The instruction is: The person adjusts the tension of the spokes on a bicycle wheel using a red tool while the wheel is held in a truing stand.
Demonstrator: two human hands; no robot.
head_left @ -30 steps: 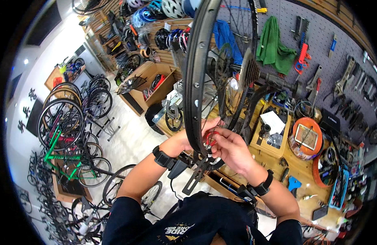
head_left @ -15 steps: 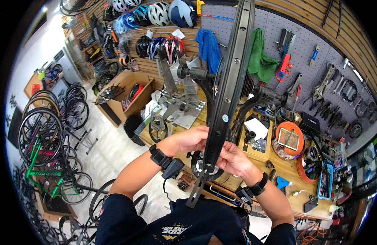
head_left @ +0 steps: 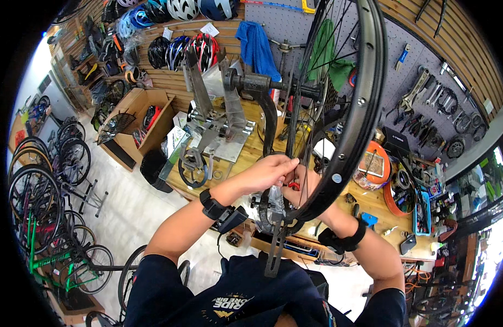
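Note:
A bicycle wheel with a black rim (head_left: 366, 82) and thin spokes is mounted upright in a truing stand (head_left: 266, 109). My left hand (head_left: 272, 171) reaches in at the wheel's left side, thumb and fingers pinched together beside the spokes; what they grip is hidden. Close against it, my right hand (head_left: 306, 182) is closed among the spokes, partly covered by the rim. A small red tool (head_left: 294, 186) shows between its fingers. Below both hands, the stand's slotted metal bar (head_left: 274, 250) points toward my chest.
On the wooden workbench (head_left: 371, 240) lie an orange round tray (head_left: 375, 163), a blue bin (head_left: 421, 212) and loose parts. Another metal stand (head_left: 221, 141) occupies its left end. A cardboard box (head_left: 137, 125) stands beyond; bicycles (head_left: 36, 207) line the left.
My view has turned, so the rim appears farther right and its spokes show. My hands have come together left of the rim, and a red tool is now visible in the right one.

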